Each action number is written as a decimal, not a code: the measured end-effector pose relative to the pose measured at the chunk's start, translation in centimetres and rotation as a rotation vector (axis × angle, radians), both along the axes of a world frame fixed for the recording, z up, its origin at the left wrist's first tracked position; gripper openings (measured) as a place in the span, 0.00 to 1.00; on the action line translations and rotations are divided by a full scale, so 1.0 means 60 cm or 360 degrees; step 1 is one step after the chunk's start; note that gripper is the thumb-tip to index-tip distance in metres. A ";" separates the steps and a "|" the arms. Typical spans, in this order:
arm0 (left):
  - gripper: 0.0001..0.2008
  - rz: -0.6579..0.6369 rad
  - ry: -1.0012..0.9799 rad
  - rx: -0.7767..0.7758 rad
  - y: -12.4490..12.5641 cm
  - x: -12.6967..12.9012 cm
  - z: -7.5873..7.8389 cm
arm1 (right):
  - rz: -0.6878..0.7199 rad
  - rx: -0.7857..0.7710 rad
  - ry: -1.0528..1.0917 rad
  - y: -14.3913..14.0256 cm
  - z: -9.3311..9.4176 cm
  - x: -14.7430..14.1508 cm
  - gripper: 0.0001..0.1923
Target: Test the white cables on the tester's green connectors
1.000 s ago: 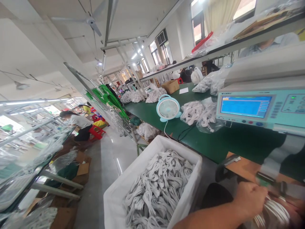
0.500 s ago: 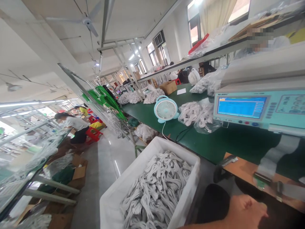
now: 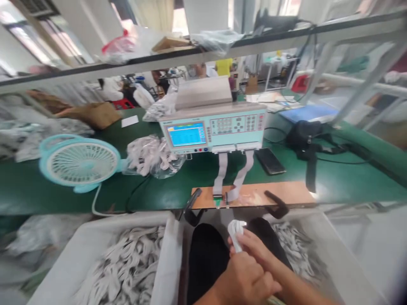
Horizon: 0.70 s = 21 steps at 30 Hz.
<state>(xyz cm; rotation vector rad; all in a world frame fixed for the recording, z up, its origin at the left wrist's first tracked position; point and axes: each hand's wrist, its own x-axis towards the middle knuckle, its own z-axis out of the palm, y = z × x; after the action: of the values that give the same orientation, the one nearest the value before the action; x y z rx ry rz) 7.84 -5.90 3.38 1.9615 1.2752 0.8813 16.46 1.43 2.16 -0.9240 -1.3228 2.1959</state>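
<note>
A seated person's two hands meet over the lap at the near edge of a green bench (image 3: pixel 286 178), working a bundled white cable (image 3: pixel 235 232). The right hand (image 3: pixel 254 250) has its grip closed around the cable, whose coiled end stands up just past the fingertips. The left hand (image 3: pixel 246 281) lies curled against the right one, its grip closed too; whether it clasps the cable's lower part or only the other hand cannot be made out through the blur.

Two white bins flank the knees. The left bin (image 3: pixel 95 241), below the bench's near edge, is heaped with tied white cable bundles (image 3: pixel 127 267). The right bin (image 3: pixel 343 262) holds a shallower layer of what appear to be the same cables (image 3: pixel 292 250), pressed against its inner wall.

On the bench, a clear plastic bag (image 3: pixel 155 156) stuffed with white cables sits just left of a pale blue test machine (image 3: pixel 216 127) with a lit screen (image 3: pixel 186 134). Two flat ribbon leads (image 3: pixel 241 173) run down from the machine to a wooden board (image 3: pixel 254 195) clamped along the near edge. A turquoise desk fan (image 3: pixel 83 163) stands toward the left end, a black phone (image 3: pixel 270 161) lies right of the machine, and a black pouch (image 3: pixel 302 135) sits further right. A brown cardboard box (image 3: pixel 95 115) rests near the far edge, its contents out of sight. An overhead shelf (image 3: pixel 203 55) carries loose plastic bags.
</note>
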 end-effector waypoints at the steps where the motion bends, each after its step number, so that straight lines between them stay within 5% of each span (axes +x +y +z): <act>1: 0.10 0.0059 0.0076 0.0146 -0.004 -0.005 -0.014 | -0.0054 -0.0018 0.0040 0.004 -0.001 0.001 0.16; 4: 0.07 0.0620 -0.0066 0.0424 -0.013 -0.031 -0.035 | -0.0104 0.0178 0.0107 0.017 0.007 -0.005 0.11; 7: 0.09 0.1167 -0.0258 0.0266 -0.007 -0.065 -0.020 | 0.0214 0.0358 0.0016 0.031 0.016 0.001 0.08; 10: 0.11 0.0950 -0.0322 -0.0117 0.010 -0.090 0.008 | 0.0627 0.0383 -0.0054 0.043 0.013 0.013 0.09; 13: 0.05 0.0639 -0.0400 -0.0405 0.023 -0.099 0.022 | 0.0759 0.0691 -0.0172 0.051 0.005 0.015 0.10; 17: 0.05 0.0685 -0.0396 -0.0499 0.033 -0.105 0.015 | 0.0798 0.1385 -0.0461 0.052 0.006 0.001 0.09; 21: 0.07 0.0722 -0.0791 -0.0822 0.044 -0.128 -0.001 | 0.0724 0.1638 -0.0648 0.045 0.013 -0.009 0.12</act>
<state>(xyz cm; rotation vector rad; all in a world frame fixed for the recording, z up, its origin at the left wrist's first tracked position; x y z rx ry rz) 0.18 -3.26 3.29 0.9898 1.4710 1.0387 15.95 4.11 2.93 -0.6711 -2.6605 1.2086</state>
